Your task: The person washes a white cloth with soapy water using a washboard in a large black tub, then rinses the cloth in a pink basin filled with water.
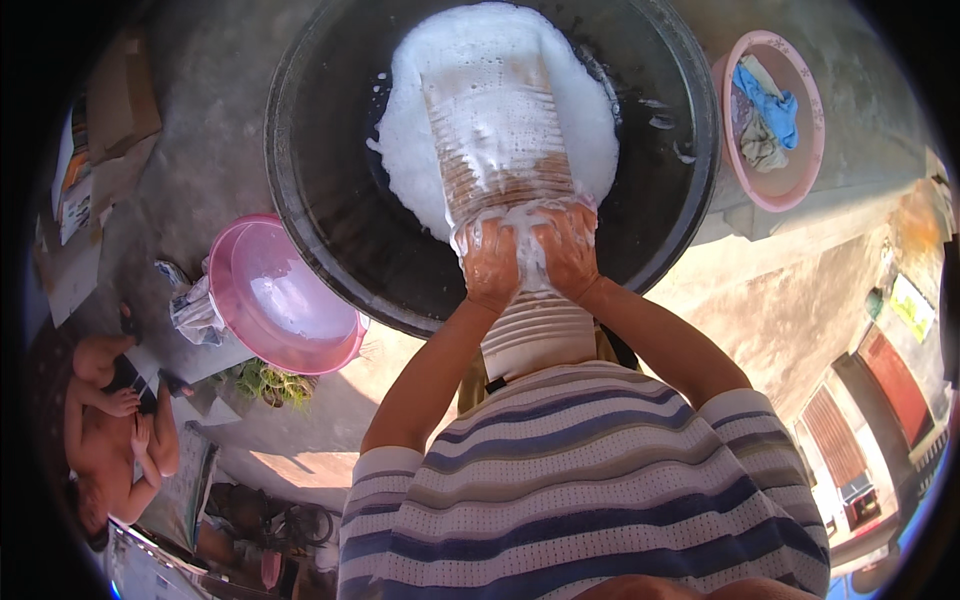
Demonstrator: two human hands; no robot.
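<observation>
A ribbed, wood-coloured washboard (517,187) leans in a large black round tub (330,247), its near end against my striped shirt. Thick white suds (480,22) surround its far end and coat much of its ridges. Side by side on the board, my left hand (489,259) and my right hand (568,247) press down with curled fingers. Between and beneath them is a bunched, lather-covered white cloth (530,259); foam hides most of its shape. Lather also covers the fingers of both hands.
A pink basin (225,300) with sudsy water stands left of the tub, beside crumpled fabric (196,311) and a green plant (274,384). At right, a pale pink basin (814,150) holds blue and grey cloths (772,112). A seated person (112,435) and cardboard (124,97) are at far left.
</observation>
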